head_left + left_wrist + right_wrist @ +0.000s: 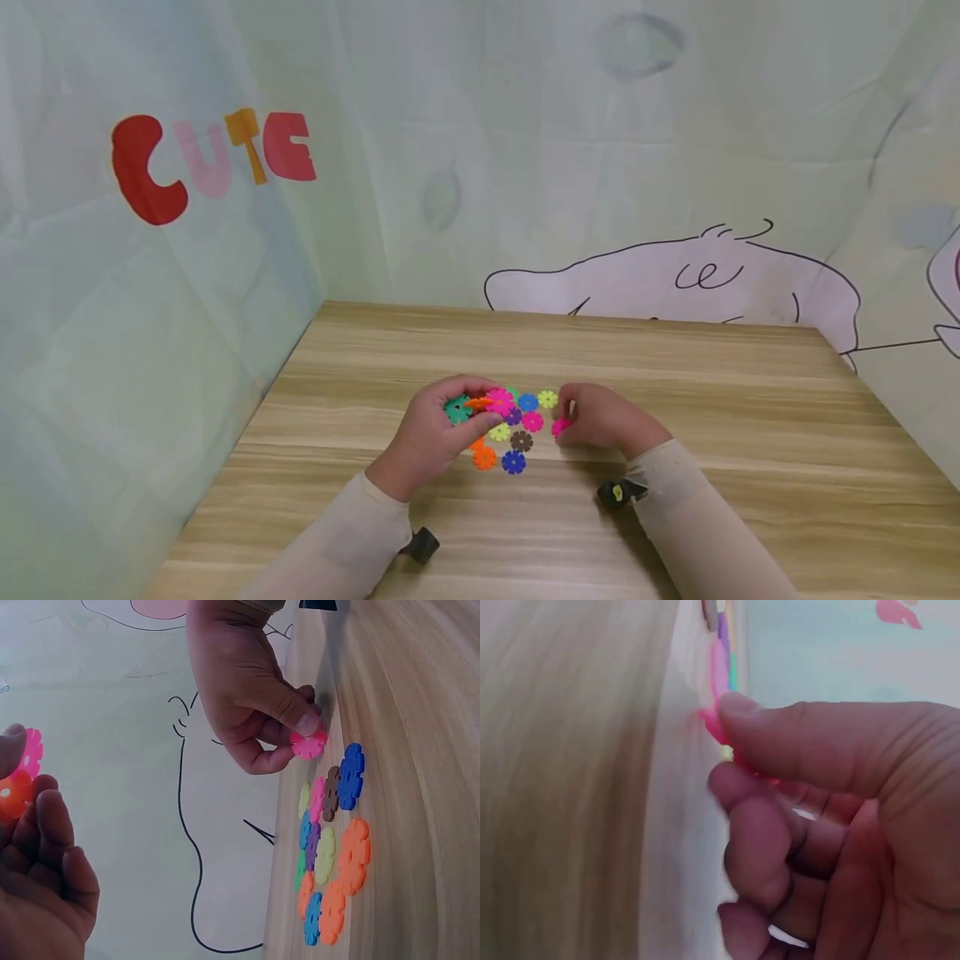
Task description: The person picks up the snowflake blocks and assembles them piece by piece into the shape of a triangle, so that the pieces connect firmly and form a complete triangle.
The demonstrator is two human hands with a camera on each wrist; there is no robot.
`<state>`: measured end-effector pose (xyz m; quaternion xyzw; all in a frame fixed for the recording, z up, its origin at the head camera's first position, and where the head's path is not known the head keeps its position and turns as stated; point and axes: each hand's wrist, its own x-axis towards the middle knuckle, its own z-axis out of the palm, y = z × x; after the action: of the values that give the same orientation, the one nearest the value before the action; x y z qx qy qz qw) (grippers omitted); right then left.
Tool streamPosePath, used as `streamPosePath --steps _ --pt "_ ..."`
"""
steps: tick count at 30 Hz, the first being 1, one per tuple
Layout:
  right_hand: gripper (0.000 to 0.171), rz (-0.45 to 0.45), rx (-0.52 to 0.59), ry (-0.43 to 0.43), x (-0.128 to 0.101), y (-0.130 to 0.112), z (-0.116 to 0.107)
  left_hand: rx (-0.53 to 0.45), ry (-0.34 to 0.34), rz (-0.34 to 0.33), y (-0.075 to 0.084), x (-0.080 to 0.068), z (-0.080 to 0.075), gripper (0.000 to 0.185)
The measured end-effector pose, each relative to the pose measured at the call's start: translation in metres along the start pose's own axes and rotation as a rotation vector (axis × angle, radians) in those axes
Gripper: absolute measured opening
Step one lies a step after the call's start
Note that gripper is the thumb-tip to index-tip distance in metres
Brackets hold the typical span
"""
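Observation:
My left hand [429, 433] holds a small piece of joined plastic snowflake discs: a green disc [456, 410], an orange disc [477, 404] and a pink disc [498, 401]. Part of that piece also shows at the left of the left wrist view, raised off the table. Between thumb and fingers, my right hand [609, 418] pinches a single pink disc [308, 745], low over the table and right of the loose discs. In the right wrist view that disc is blurred and partly covered by the thumb.
Several loose discs lie flat between the hands, among them a dark blue disc [513, 462], an orange disc [484, 458], a brown disc [521, 442] and a yellow disc [548, 399]. The wood-grain table [720, 392] meets printed cloth walls [420, 100] behind and at left.

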<state>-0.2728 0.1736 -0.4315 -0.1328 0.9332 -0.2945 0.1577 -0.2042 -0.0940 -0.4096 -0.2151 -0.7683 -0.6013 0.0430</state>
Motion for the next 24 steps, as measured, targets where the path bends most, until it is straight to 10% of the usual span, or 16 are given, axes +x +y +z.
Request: streamPosePath --steps 15,24 --pt "0.031 -0.541 0.523 0.103 -0.027 -0.036 -0.020 -0.026 0.006 -0.028 0.001 0.001 -0.003 0.032" --pt "0.025 -0.630 0.492 0.119 -0.038 -0.050 -0.015 -0.042 0.005 -0.015 0.002 0.001 -0.003 0.031"
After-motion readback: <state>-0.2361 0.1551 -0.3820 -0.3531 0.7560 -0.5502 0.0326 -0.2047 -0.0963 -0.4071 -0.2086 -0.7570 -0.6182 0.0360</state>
